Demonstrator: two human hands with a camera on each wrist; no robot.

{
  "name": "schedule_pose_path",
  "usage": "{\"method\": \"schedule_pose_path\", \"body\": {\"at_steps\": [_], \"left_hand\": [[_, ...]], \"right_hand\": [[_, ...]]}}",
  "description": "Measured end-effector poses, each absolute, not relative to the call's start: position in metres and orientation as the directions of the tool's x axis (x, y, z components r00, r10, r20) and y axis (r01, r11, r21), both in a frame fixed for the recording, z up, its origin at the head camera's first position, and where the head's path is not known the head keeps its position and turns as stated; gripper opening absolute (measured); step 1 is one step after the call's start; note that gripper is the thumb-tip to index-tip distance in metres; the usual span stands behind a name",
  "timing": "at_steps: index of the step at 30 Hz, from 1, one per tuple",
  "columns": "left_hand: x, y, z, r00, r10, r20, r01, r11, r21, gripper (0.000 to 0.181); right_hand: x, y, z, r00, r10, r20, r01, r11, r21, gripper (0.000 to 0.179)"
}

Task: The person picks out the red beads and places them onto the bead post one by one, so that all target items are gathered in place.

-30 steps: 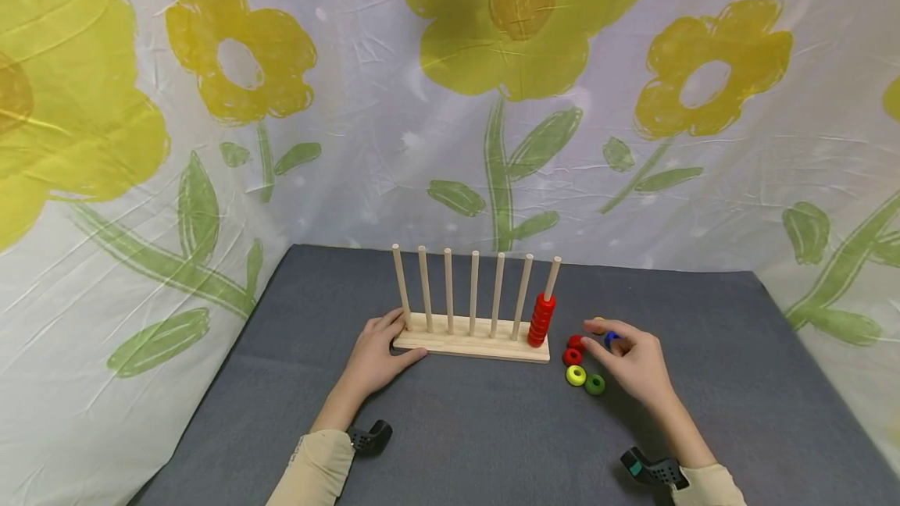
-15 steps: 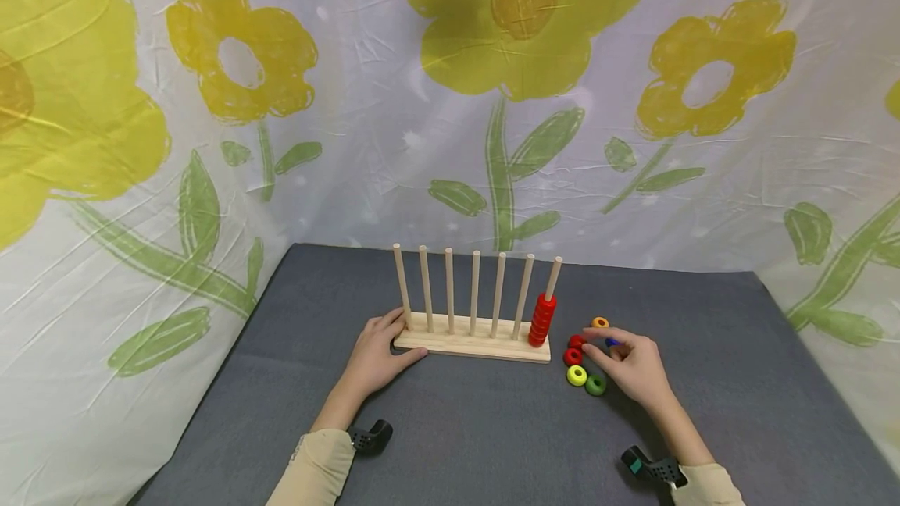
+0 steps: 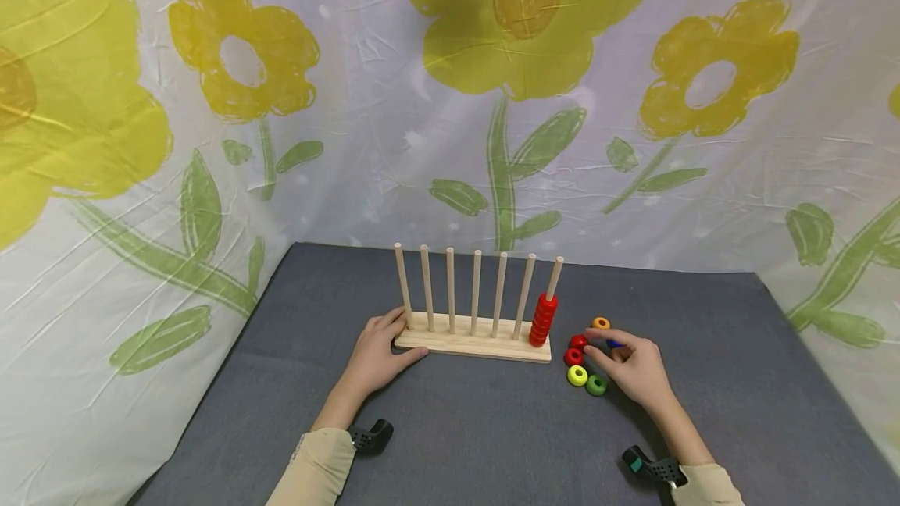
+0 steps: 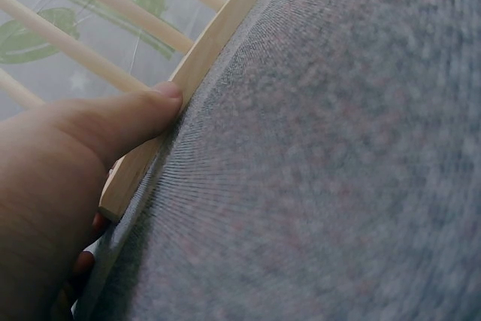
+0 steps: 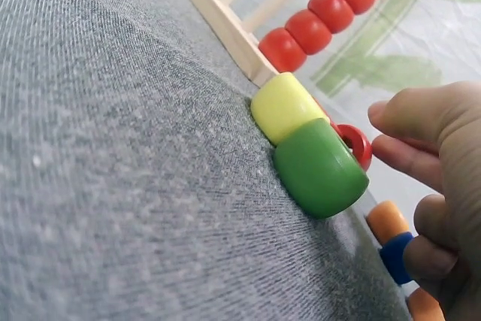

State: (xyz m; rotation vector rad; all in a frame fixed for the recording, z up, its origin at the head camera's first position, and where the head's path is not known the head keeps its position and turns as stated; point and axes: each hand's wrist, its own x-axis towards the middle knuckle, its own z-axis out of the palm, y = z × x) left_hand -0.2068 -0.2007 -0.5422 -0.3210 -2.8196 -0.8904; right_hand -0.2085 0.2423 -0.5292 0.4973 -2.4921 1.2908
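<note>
My left hand holds the left end of a wooden peg stand, thumb along its front edge. Several red beads are stacked on its rightmost peg; the other pegs are bare. My right hand hovers right of the stand, thumb and index finger apart beside a loose red bead. In the right wrist view this red bead lies close to the fingertips; whether they touch it is unclear. Another red bead lies just in front.
A yellow bead and a green bead lie nearest me. An orange bead sits behind the right hand. A blue bead is partly hidden by curled fingers, with a second orange bead beyond it. Grey cloth covers the table.
My right index finger has come slightly down and nearer the thumb, uncovering the orange bead and covering more of the blue one. The left hand and the stand keep their places.
</note>
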Motion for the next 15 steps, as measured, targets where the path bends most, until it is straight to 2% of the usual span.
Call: {"method": "schedule_pose_path", "body": {"at_steps": [9, 15], "left_hand": [[-0.2074, -0.1999, -0.5421, -0.966, 0.146, 0.216, 0.243, 0.800, 0.548, 0.082], [-0.2076, -0.1998, -0.5429, -0.963, 0.145, 0.228, 0.250, 0.799, 0.547, 0.082]], "right_hand": [[-0.2112, 0.2441, -0.5338, -0.895, -0.183, 0.407, -0.438, 0.539, -0.719, 0.031], [-0.2119, 0.2443, -0.5357, -0.871, -0.198, 0.450, -0.485, 0.503, -0.716, 0.030]]}}
